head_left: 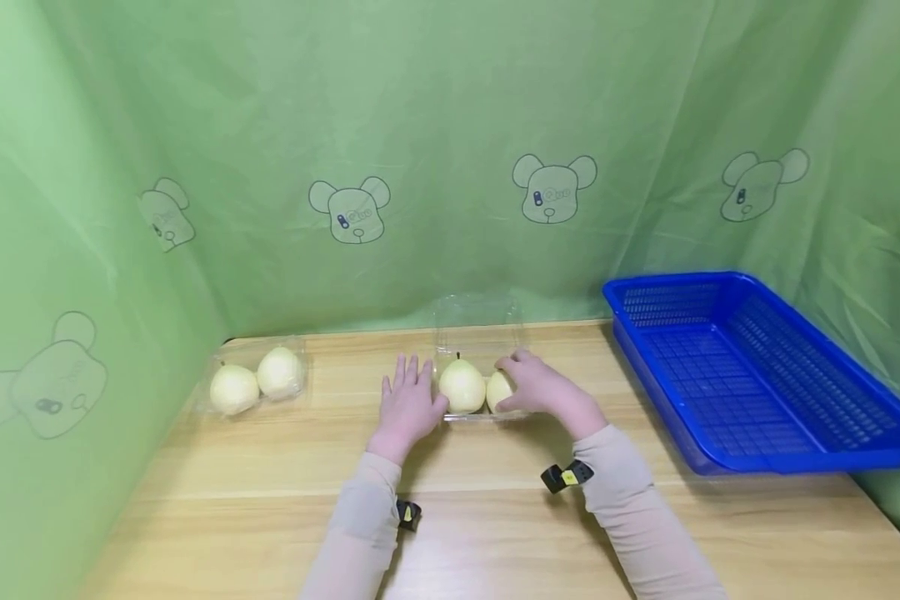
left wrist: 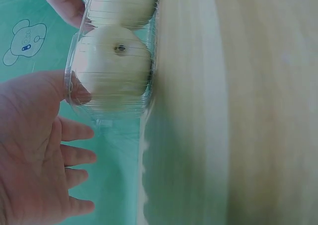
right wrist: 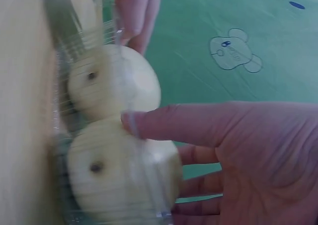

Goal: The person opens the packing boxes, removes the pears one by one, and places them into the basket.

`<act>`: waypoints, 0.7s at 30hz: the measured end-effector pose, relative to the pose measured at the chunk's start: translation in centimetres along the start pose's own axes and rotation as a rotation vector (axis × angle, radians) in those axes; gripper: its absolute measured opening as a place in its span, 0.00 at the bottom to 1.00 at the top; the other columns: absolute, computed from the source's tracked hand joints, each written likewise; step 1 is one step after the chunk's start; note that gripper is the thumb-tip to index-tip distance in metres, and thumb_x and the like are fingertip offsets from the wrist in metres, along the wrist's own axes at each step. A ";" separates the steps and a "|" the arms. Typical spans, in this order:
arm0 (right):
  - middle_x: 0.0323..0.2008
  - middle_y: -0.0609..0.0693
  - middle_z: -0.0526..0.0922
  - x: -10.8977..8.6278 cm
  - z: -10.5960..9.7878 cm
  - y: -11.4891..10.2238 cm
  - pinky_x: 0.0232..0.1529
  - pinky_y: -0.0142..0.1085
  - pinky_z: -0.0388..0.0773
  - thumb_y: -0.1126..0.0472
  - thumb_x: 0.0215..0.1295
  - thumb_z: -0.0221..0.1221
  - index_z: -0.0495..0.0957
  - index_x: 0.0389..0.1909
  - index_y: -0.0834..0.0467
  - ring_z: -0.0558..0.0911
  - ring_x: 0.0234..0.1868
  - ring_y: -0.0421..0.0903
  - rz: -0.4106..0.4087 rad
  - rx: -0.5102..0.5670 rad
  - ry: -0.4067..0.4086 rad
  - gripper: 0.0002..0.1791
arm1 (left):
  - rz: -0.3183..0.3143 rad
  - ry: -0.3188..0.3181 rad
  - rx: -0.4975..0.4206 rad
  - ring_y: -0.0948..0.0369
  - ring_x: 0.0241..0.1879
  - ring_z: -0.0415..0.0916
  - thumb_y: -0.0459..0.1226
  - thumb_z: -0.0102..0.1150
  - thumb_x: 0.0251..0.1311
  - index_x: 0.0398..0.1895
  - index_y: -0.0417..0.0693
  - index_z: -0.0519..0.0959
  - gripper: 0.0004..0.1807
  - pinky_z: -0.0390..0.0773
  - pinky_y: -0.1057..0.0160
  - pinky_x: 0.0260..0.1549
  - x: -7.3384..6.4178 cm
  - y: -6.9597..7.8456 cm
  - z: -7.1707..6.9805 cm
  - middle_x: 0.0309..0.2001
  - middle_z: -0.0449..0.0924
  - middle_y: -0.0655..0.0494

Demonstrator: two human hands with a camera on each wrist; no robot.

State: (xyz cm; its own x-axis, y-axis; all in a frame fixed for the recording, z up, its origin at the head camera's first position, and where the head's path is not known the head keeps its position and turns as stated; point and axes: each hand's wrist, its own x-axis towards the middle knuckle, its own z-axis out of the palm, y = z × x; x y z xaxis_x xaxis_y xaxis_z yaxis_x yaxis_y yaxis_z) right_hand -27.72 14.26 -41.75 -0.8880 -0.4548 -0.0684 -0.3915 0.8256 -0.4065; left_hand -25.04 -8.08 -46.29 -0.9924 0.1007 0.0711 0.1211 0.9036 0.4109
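Note:
A clear plastic clamshell box [head_left: 474, 325] stands in the middle of the table with its lid raised at the back. Inside it sit two pale yellow pears side by side, the left pear [head_left: 462, 388] with its stem up and the right pear [head_left: 498, 390] partly covered by fingers. My right hand [head_left: 537, 386] grips the right pear from above, thumb in front and fingers behind. At the box's left end is my left hand [head_left: 407, 407]; its thumb hooks over the rim while the other fingers stay straight, as the left wrist view shows.
Another clear box [head_left: 300, 367] with two pears [head_left: 234, 389] lies at the table's left. A large blue plastic basket [head_left: 690, 446] stands on the right. Green curtain [head_left: 450, 167] closes off the back and both sides of the wooden table [head_left: 270, 500].

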 end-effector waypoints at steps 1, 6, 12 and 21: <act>0.58 0.68 0.71 0.1 0.2 0.0 0.59 0.57 0.75 0.56 0.47 0.72 0.70 0.63 0.66 0.74 0.56 0.63 -0.003 0.000 0.006 0.41 | -0.001 0.000 -0.005 0.45 0.78 0.38 0.50 0.47 0.64 0.75 0.46 0.56 0.38 0.44 0.36 0.74 0.0 0.0 0.1 0.77 0.49 0.42; 0.57 0.66 0.72 0.3 0.9 0.2 0.58 0.56 0.76 0.56 0.45 0.73 0.70 0.63 0.65 0.74 0.56 0.61 -0.018 -0.011 0.029 0.42 | -0.002 0.001 -0.020 0.45 0.78 0.39 0.49 0.47 0.63 0.75 0.46 0.57 0.38 0.44 0.36 0.74 0.0 -0.1 0.2 0.77 0.50 0.42; 0.60 0.68 0.71 1.0 1.6 0.6 0.60 0.59 0.74 0.52 0.45 0.73 0.69 0.64 0.64 0.74 0.59 0.63 -0.016 -0.025 0.023 0.44 | -0.007 0.000 -0.043 0.45 0.78 0.41 0.49 0.48 0.62 0.75 0.45 0.57 0.38 0.46 0.36 0.73 0.0 -0.1 0.1 0.76 0.52 0.42; 0.59 0.66 0.74 1.8 3.1 1.1 0.60 0.58 0.74 0.49 0.43 0.74 0.70 0.65 0.60 0.75 0.58 0.62 -0.024 -0.069 0.052 0.46 | -0.023 -0.011 -0.058 0.44 0.78 0.42 0.49 0.47 0.62 0.76 0.45 0.55 0.39 0.48 0.38 0.74 -0.1 0.0 0.3 0.76 0.51 0.40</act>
State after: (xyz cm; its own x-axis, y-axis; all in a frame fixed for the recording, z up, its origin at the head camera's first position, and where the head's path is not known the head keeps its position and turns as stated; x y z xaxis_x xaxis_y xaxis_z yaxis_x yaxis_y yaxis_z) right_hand -29.04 13.30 -45.19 -0.8887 -0.4583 -0.0114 -0.4269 0.8364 -0.3438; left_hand -24.99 -7.94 -46.52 -0.9951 0.0845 0.0511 0.0986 0.8800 0.4646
